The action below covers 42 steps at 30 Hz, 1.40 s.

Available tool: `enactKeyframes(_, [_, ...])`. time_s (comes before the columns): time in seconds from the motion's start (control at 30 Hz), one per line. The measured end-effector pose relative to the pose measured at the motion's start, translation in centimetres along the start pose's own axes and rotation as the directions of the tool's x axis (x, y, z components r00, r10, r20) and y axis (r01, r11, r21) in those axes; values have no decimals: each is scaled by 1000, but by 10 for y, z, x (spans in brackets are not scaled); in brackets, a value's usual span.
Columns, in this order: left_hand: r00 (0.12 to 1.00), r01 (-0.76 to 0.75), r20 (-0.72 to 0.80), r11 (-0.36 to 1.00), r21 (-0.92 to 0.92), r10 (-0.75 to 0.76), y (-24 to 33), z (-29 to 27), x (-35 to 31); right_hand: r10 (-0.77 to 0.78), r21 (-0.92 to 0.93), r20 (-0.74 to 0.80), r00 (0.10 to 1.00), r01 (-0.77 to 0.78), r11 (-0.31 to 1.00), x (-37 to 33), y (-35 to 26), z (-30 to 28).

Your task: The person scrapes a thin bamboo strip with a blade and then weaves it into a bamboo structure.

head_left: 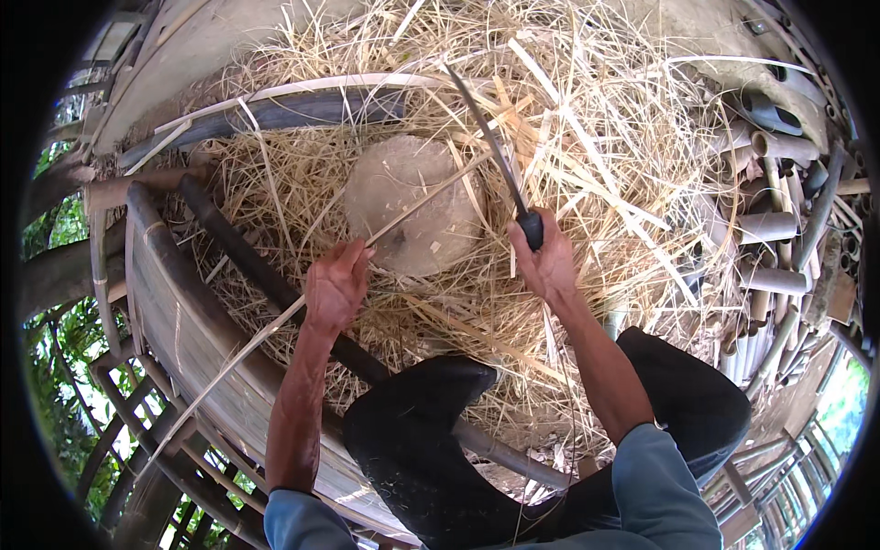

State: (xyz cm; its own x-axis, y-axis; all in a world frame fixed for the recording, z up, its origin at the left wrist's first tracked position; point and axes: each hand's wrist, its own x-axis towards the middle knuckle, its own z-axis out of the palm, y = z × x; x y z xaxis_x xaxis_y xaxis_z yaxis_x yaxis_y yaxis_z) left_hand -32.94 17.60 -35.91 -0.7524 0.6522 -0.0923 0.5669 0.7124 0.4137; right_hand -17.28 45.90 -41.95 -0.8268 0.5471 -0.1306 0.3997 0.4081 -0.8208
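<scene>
My left hand [335,286] pinches the bamboo strip [417,203], fingers closed; my right hand [547,261] fists the knife [495,147] at twelve o'clock. The strip looks light, springy and sharp-edged; I'd hold near the cut.

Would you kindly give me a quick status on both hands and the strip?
Left hand shut on bamboo strip. Right hand shut on knife, blade raised. Strip lies across round wooden block. Loose bamboo shavings all around.
</scene>
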Motion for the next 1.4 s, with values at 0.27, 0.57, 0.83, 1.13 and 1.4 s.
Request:
enactKeyframes(0.27, [994,-65,-81,997,50,69,-2,9,-3,-179,-30,14,984,179,983,17,8,30])
enactKeyframes(0.57, [987,-99,-115,990,101,110,-5,13,-4,-160,-52,73,984,164,985,18,2,31])
enactKeyframes(0.83, [989,-93,-97,983,159,110,-2,19,-2,-22,-179,218,976,62,982,27,2,22])
enactKeyframes(1.13, [965,-128,-184,951,282,185,-6,24,-10,-118,50,44,992,116,992,18,-30,5])
enactKeyframes(1.4, [970,-88,-201,969,232,136,-4,23,-13,-153,-19,58,987,154,988,4,-2,24])
